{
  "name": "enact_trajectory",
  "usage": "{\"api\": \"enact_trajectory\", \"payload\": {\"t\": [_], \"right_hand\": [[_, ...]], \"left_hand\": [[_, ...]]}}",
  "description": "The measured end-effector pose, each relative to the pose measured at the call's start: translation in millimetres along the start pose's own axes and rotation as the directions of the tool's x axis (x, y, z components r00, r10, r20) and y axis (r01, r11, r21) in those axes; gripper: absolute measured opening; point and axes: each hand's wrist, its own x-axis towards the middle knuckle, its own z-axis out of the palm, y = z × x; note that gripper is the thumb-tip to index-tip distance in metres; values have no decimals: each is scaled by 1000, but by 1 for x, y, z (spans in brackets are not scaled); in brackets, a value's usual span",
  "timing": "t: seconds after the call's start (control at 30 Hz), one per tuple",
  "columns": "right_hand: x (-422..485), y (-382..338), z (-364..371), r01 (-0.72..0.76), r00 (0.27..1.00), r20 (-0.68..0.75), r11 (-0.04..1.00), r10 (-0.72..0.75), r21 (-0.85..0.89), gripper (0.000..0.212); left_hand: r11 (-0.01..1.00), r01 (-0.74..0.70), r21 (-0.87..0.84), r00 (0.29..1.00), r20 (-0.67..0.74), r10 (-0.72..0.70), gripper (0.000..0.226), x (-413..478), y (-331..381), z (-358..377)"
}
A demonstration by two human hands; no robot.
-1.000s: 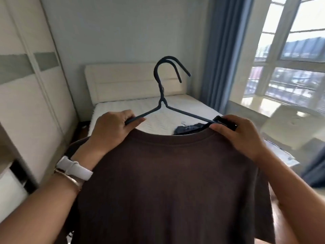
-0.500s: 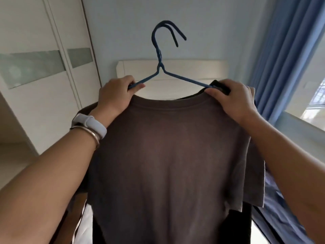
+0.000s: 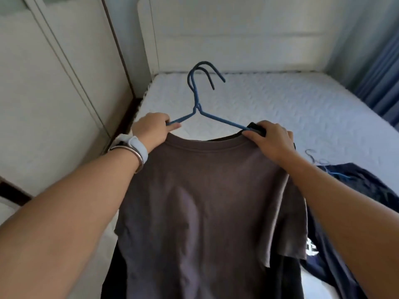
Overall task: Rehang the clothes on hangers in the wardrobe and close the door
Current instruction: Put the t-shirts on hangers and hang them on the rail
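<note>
A brown T-shirt [image 3: 205, 201] hangs in front of me on blue wire hangers [image 3: 197, 98], whose two hooks stick up above its collar. My left hand [image 3: 151, 130] grips the left shoulder of the shirt and the hanger arm. At the right shoulder my right hand [image 3: 271, 141] holds the shirt together with the edge of a black garment [image 3: 257, 129] behind it. The wardrobe [image 3: 54, 83] with its white sliding doors stands at the left.
A bed with a white quilted mattress [image 3: 280, 108] and pale headboard [image 3: 237, 33] lies ahead. A dark navy garment [image 3: 356, 186] with another blue hanger [image 3: 317, 158] lies on it at the right. Blue curtains [image 3: 380, 78] hang at the far right.
The view has tilted down from the wall to the bed. Both hands keep the same hold on the shirt and hangers, now lower over the mattress.
</note>
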Motion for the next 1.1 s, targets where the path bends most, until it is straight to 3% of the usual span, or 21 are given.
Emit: {"api": "enact_trajectory", "payload": {"t": [0.13, 0.2, 0.33, 0.43, 0.57, 0.8, 0.93, 1.1], "right_hand": [[53, 56, 85, -100, 987, 121, 993, 106, -59, 41], [79, 74, 123, -141, 985, 88, 986, 149, -85, 44], [100, 107, 207, -218, 976, 3, 975, 219, -45, 60], [51, 141, 280, -161, 956, 223, 978, 188, -132, 64], [-33, 195, 337, -46, 813, 542, 951, 214, -307, 64], [-36, 221, 346, 31, 742, 644, 950, 186, -311, 61], [-34, 214, 323, 155, 682, 702, 897, 206, -414, 60], [-113, 191, 272, 144, 592, 763, 897, 260, -418, 51]], "left_hand": [[994, 68, 86, 992, 98, -76, 44, 57, -10, 100], [991, 105, 83, 989, 93, -113, 44, 84, -14, 141], [974, 161, -157, 986, 63, -153, 39, 109, -25, 229], [978, 94, -187, 990, 126, -71, 51, 75, -46, 308], [994, 101, 33, 925, 366, -106, 63, -17, -83, 382], [974, 209, 90, 815, 535, -224, 60, -100, -119, 397], [980, 167, 112, 774, 600, -201, 53, -135, -109, 384], [972, 217, 90, 636, 742, -211, 53, -193, -81, 341]]}}
